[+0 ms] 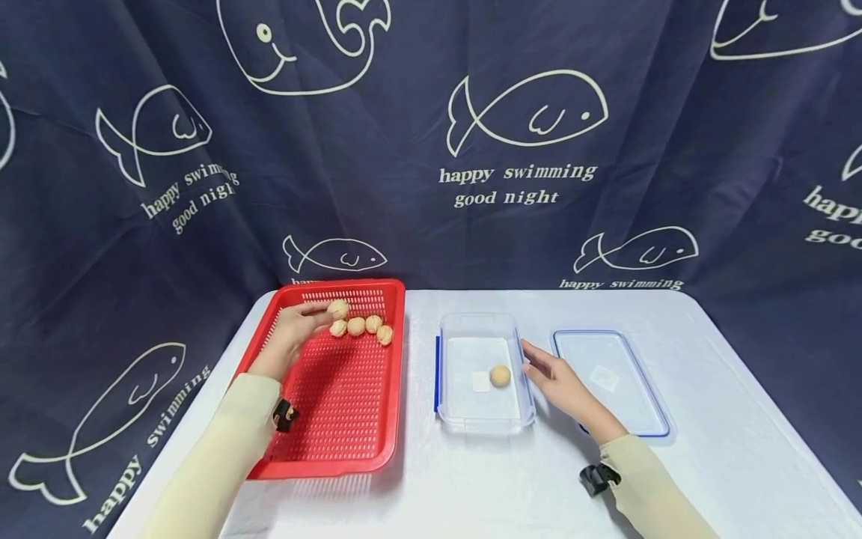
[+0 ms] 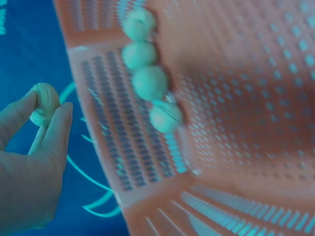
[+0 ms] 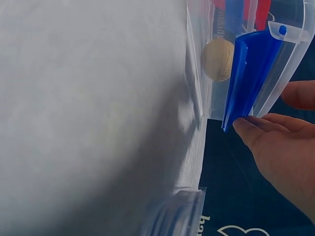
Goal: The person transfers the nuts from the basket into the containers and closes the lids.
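My left hand (image 1: 296, 333) pinches a walnut (image 1: 338, 308) between thumb and fingertips, over the far left part of a red perforated basket (image 1: 393, 419). In the left wrist view the walnut (image 2: 45, 101) shows its wrinkled shell. Several other walnuts (image 1: 356, 326) sit in a row at the basket's far end. With its fingers fairly straight, my right hand (image 1: 562, 385) is at the right side of a clear plastic box (image 1: 485, 421), fingertips at the blue latch (image 3: 253, 69) in the right wrist view. One walnut (image 1: 500, 376) lies inside the box.
A clear lid with a blue seal (image 1: 613, 382) lies on the white table right of the box, partly behind my right forearm. Another blue latch (image 1: 438, 374) hangs along the box's left side. Behind the table hangs a dark blue curtain (image 1: 417, 209) with fish drawings.
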Motion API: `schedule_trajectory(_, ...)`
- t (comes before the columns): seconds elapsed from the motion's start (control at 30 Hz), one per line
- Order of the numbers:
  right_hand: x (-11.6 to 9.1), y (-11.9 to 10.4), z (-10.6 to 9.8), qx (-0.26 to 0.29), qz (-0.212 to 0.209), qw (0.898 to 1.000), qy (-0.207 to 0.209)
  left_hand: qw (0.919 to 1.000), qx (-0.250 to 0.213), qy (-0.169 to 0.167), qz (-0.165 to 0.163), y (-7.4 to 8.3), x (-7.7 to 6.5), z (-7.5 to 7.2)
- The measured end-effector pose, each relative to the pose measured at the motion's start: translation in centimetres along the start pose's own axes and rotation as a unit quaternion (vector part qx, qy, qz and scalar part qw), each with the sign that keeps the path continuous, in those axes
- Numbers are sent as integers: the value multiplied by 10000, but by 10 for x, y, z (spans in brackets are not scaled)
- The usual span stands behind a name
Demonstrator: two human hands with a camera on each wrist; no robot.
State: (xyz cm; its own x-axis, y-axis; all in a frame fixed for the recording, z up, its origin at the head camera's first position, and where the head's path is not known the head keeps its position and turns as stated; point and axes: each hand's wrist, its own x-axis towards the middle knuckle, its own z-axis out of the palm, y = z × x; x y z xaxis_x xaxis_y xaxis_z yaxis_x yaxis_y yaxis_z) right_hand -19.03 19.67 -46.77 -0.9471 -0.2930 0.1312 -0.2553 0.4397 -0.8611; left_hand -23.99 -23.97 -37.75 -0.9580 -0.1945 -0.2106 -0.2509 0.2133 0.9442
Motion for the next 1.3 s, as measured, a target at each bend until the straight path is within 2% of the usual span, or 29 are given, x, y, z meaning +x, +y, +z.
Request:
schedule_trajectory(0.2,2,-1,1,6,-9,10000,-49,9976,-519,-166,415,12,-22,11)
schedule_trajectory(0.43,3,-2,4,-63,-20,10000,-50,9946,-779,-263,640,27,-41,28)
schedule_trajectory(0.6,3,-1,4,-56,-86,9999,-48,9874,-1337,-411,735,37,-56,39)
schedule_trajectory(0.83,2,-3,2,-108,-24,9999,-26,9787,-1668,-624,1019,55,-77,61)
schedule_trajectory(1.0,2,-3,0,-97,-53,9999,-21,9654,-2089,-887,1287,68,-89,80)
schedule_trajectory(1.3,1,-4,-1,-78,10,10000,-44,9543,-2381,-1193,1357,78,-108,114)
